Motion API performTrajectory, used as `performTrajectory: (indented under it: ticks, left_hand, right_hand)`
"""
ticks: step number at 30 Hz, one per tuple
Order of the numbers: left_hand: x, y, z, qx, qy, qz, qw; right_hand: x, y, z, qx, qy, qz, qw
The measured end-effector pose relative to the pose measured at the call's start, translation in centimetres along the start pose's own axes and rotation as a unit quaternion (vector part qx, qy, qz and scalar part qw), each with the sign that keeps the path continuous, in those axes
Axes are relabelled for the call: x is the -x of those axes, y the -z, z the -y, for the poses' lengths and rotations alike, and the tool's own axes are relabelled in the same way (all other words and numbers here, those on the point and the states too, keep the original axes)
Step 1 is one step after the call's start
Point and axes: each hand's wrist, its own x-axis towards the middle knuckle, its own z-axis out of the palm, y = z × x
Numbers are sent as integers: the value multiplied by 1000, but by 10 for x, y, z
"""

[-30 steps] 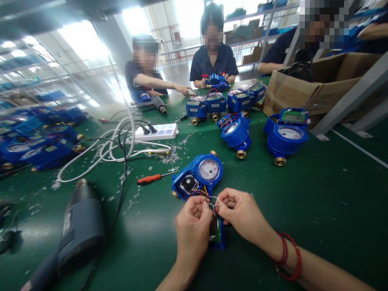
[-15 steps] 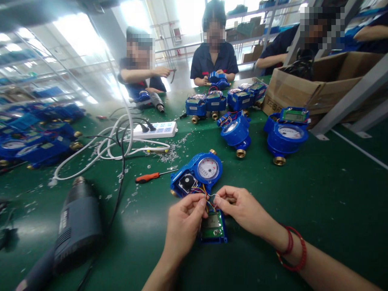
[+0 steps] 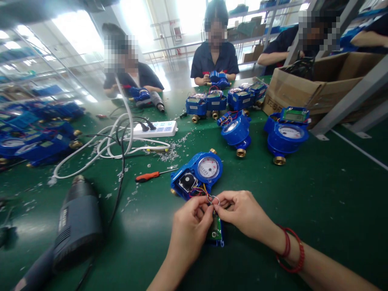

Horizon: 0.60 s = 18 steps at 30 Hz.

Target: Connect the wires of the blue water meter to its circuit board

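At the frame's lower centre, the left hand and right hand pinch thin wires between the blue meter and circuit board. Gentle tension should spare the joints. Since half a second ago, the fingertips have drawn closer, hiding more board.

"Bright over there, isn't it?"

"That's the windows at the back, glaring so white I can't see through them."

"And the grey floor beyond the counter shines with it."

"What's along the left?"

"Racks, level over level, though they're a blur to me."

"The metal shelves at the back right are clearer, with brown boxes on them."

"This counter's dark green, and a slanted grey metal beam is footed on its right side."
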Motion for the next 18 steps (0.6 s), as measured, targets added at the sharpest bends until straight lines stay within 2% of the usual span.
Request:
performTrajectory:
  ticks: [4,10,14,18]
  left_hand:
    - [4,-3,4,-125,-72,-42,989]
    - [4,-6,7,-222,-152,-81,960]
    - [3,-8,7,-242,-175,-109,948]
    - [4,-9,8,-257,-171,-120,944]
  right_hand:
    - [1,-5,-5,15,-4,-16,1000]
    - [1,-9,-9,36,-3,-30,999]
    - [0,-10,-7,59,3,-38,998]
    - [-1,-9,-5,84,6,-41,996]
